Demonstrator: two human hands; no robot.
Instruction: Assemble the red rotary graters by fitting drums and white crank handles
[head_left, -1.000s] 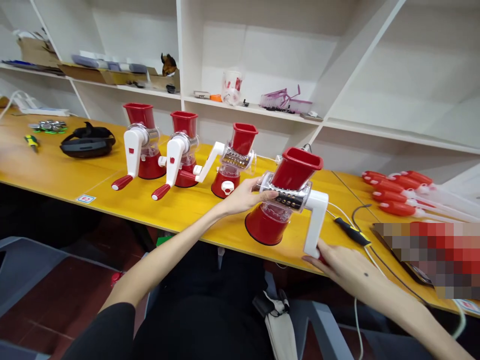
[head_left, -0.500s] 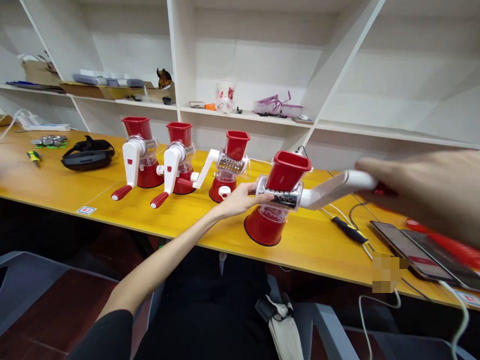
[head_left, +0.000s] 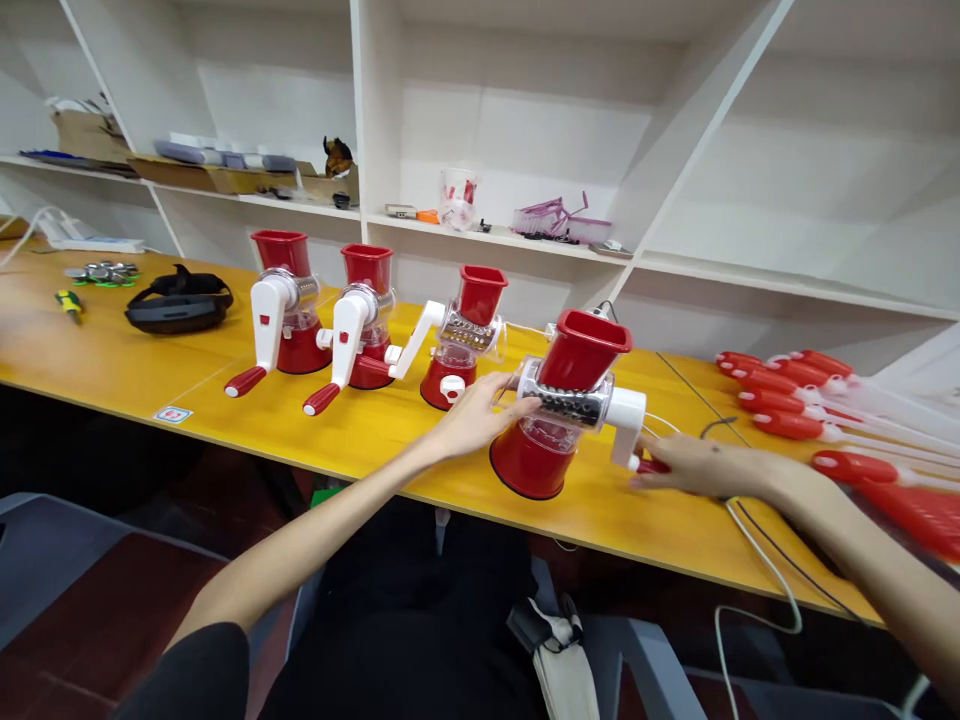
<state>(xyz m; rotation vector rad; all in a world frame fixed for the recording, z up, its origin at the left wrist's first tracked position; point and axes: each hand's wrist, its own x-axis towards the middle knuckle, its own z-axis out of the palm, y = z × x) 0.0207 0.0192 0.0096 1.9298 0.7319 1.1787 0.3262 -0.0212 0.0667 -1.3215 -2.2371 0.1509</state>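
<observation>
A red and white rotary grater (head_left: 589,350) stands at the table's front, with a perforated metal drum (head_left: 570,402) inside its clear housing. My left hand (head_left: 480,415) grips the left side of that housing, thumb laid across the front. On the right, my right hand (head_left: 682,464) is closed around the red knob (head_left: 651,466) of the white crank (head_left: 627,425), which points downward. Three similar graters stand in a row to the left: one close by (head_left: 480,295), a second (head_left: 366,268) and a third (head_left: 280,254).
Several red-handled tools (head_left: 795,400) lie at the right beside a red item (head_left: 911,515). Cables cross the table near my right arm. Leftward are a black headset (head_left: 180,308), a yellow-black screwdriver (head_left: 69,304) and small metal pieces (head_left: 101,272). White shelves (head_left: 495,235) rise behind.
My right hand has swung the crank from raised toward the right to pointing down, coming lower and closer to the grater. My left hand keeps its hold on the housing.
</observation>
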